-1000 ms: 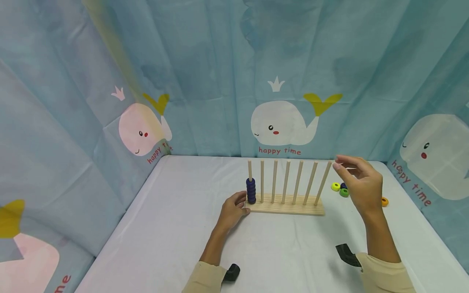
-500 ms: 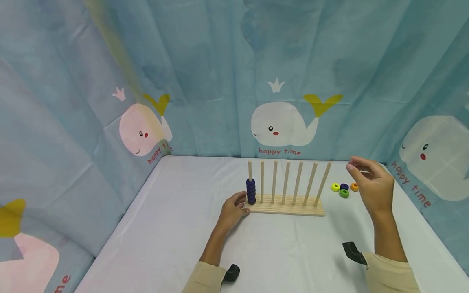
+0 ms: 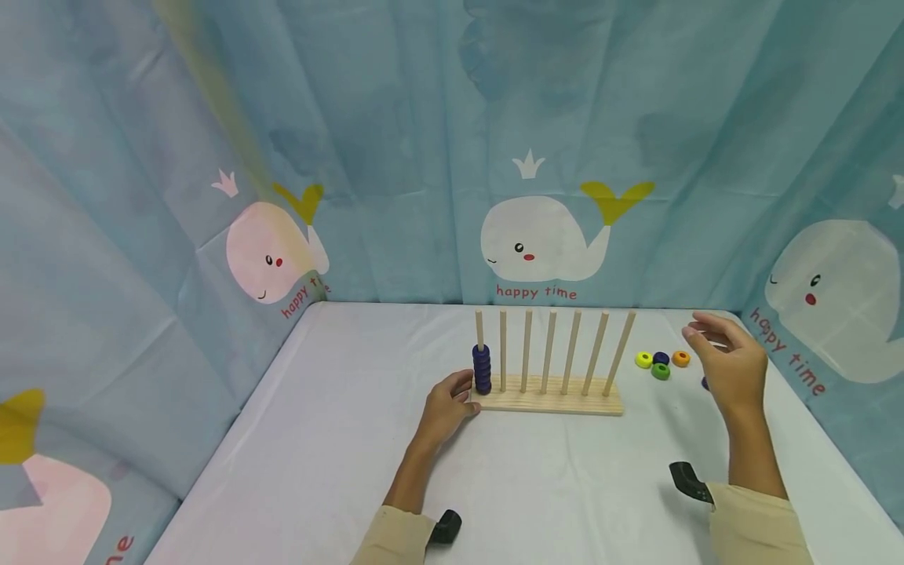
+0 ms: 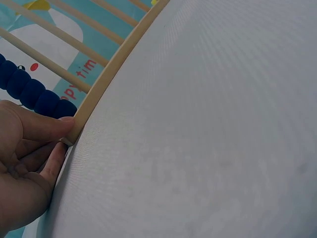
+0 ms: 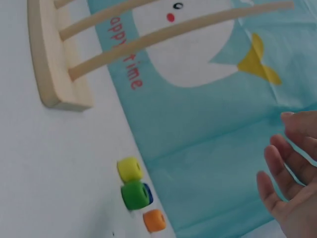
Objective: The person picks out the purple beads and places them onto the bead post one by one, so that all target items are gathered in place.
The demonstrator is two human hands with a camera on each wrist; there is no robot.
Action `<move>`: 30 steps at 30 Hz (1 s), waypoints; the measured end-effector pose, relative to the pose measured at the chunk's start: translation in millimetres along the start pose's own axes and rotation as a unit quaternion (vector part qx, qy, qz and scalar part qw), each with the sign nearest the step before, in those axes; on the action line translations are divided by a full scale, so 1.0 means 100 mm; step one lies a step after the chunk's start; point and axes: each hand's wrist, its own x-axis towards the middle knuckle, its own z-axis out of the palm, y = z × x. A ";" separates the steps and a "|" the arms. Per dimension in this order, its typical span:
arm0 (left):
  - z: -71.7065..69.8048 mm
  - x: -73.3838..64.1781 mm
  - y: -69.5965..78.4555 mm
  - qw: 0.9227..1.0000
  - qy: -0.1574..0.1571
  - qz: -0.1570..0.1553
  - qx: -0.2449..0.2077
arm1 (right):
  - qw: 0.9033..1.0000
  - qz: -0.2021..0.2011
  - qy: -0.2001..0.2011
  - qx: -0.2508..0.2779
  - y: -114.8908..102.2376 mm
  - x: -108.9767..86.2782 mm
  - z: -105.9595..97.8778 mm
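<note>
A pale wooden peg rack [image 3: 551, 402] stands on the white table with several upright pegs in a row. Dark blue beads [image 3: 482, 370] are stacked on its leftmost peg; the other pegs are bare. My left hand [image 3: 446, 404] pinches the left end of the base, as the left wrist view shows with the thumb and a finger at its corner [image 4: 70, 138]. To the right of the rack, my right hand [image 3: 736, 365] is raised above the table, fingers loosely bent and holding nothing.
Between rack and right hand lie a yellow bead [image 3: 644, 359], a dark blue bead [image 3: 661, 358], a green bead [image 3: 661, 372] and an orange bead [image 3: 681, 359]. Another dark blue bead [image 3: 705, 383] is partly hidden by the right hand. A whale-printed curtain [image 3: 395, 235] borders the table.
My right hand has moved right, away from the rightmost peg, with the orange bead and then another dark blue bead coming into sight. The left hand and the rack stay put.
</note>
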 end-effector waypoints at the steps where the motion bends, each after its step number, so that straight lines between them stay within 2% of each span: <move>1: 0.00 0.00 0.00 1.000 0.000 -0.001 0.000 | 1.000 0.007 0.000 -0.003 0.03 0.01 0.00; 5: 0.01 0.00 0.00 1.000 -0.001 -0.002 0.000 | 0.999 0.039 -0.005 -0.020 0.14 0.03 -0.02; 12: 0.01 0.00 0.00 1.000 -0.001 -0.006 -0.008 | 0.995 0.083 -0.039 -0.047 0.32 0.06 -0.06; 17: -0.01 0.01 0.00 1.000 0.001 -0.001 -0.003 | 0.992 0.097 -0.053 -0.057 0.44 0.11 -0.08; 30: 0.00 0.02 -0.01 1.000 0.000 -0.013 0.005 | 0.983 0.136 -0.099 -0.070 0.67 0.16 -0.15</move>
